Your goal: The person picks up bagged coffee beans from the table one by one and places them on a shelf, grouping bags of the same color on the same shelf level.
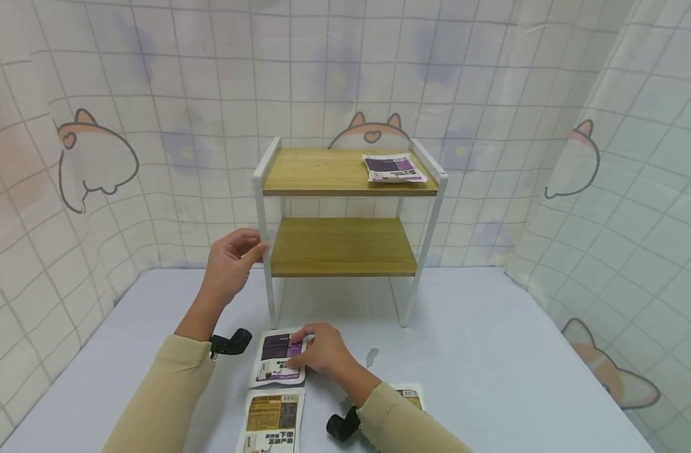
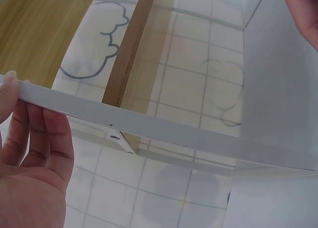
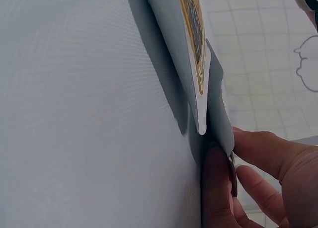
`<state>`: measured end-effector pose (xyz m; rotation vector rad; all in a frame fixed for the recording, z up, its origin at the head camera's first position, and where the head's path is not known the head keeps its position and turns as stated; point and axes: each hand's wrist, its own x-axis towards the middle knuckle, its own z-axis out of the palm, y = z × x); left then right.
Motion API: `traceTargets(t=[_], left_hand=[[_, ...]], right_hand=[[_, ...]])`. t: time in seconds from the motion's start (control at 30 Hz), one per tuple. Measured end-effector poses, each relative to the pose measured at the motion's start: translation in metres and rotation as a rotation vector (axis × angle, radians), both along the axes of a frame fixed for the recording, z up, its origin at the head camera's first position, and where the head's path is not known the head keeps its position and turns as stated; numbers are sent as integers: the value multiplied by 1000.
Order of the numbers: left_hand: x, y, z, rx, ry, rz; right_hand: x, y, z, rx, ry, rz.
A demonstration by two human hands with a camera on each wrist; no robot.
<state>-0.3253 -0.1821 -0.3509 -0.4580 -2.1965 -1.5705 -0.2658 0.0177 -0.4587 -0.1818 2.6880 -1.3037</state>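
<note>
- While left hand (image 1: 232, 261) fingers grasp rack (image 1: 342, 248) left post, right hand (image 1: 325, 351) fingers pinch purple packet (image 1: 274, 352) low over tabletop (image 1: 469, 352), near side of rack.
- Gold packet (image 1: 271, 418) just nearer.
- Second purple packet (image 1: 395, 168): top shelf (image 1: 311, 170), right.

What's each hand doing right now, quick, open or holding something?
Left hand: closed, holding the white shelf post.
Right hand: closed, pinching the edge of the purple-labelled packet.
</note>
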Motion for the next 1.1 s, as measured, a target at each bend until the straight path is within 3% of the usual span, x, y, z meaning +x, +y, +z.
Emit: traceTargets(t=[0.67,1.1], left_hand=[[0,3,-1,14,-15,18],[-1,2,-3,18,-2,18]], right_hand=[[4,3,-7,-121,-4,-14],[5,6,-10,-135,-6,-30]])
